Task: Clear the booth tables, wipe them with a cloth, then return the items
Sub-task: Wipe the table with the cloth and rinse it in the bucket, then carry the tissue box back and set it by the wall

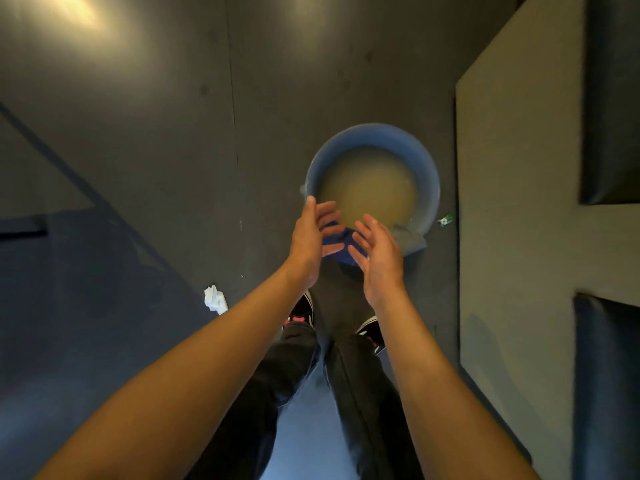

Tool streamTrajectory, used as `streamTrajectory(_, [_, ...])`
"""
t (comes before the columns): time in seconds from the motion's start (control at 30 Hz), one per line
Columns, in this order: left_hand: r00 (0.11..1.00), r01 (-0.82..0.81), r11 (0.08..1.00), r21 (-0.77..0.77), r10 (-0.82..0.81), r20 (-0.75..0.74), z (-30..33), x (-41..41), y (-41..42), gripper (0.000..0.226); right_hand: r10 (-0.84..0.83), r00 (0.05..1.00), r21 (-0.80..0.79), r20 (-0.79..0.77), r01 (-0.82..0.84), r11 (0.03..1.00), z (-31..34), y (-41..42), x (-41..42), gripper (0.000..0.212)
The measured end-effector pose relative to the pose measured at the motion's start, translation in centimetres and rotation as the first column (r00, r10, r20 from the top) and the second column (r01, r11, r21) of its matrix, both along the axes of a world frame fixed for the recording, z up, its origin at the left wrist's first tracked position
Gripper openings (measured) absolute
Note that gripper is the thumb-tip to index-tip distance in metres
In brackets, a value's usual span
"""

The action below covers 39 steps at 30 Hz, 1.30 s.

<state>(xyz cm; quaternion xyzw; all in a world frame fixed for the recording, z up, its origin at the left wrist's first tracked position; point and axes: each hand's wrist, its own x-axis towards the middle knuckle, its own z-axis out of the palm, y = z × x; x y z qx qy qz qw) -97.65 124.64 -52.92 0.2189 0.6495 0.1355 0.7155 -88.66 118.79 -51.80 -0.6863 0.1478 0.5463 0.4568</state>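
A blue basin (426, 161) of cloudy yellowish water stands on the dark floor ahead of my feet. A dark blue cloth (338, 241) lies between my two hands, just in front of the basin's near rim. My left hand (311, 237) and my right hand (377, 254) are held out over it, palms facing each other, fingers straight and spread. Whether either hand touches the cloth I cannot tell. A grey cloth (410, 239) hangs over the basin's near right rim.
A crumpled white tissue (215, 299) lies on the floor to the left. A small green and white scrap (445, 220) lies right of the basin. A grey booth table (519, 202) and dark seat cushions (609, 98) fill the right side.
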Motion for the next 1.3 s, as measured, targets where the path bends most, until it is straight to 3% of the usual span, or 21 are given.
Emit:
streamTrajectory(0.4, [0.978, -0.098, 0.949, 0.299, 0.036, 0.207, 31.4, -4.8, 7.7, 0.055, 0.007, 0.986, 0.328, 0.167, -0.062, 0.943, 31.3, 5.9, -2.6, 0.018])
streamTrajectory(0.73, [0.957, -0.245, 0.773, 0.586, 0.095, 0.274, 57.4, -12.9, 1.4, 0.054, 0.119, 0.939, 0.579, 0.323, -0.296, 0.760, 56.4, 0.8, -9.4, 0.026])
streamTrajectory(1.0, [0.940, -0.332, 0.612, 0.718, 0.156, 0.302, 68.7, -21.6, -11.3, 0.053, 0.209, 0.903, 0.717, 0.374, -0.425, 0.553, 66.9, -8.0, -15.5, 0.021])
streamTrajectory(1.3, [0.875, -0.449, 0.373, 0.812, 0.369, 0.314, 77.0, -34.3, -23.9, 0.054, 0.404, 0.799, 0.780, 0.445, -0.567, 0.263, 74.9, -15.4, -27.6, 0.020])
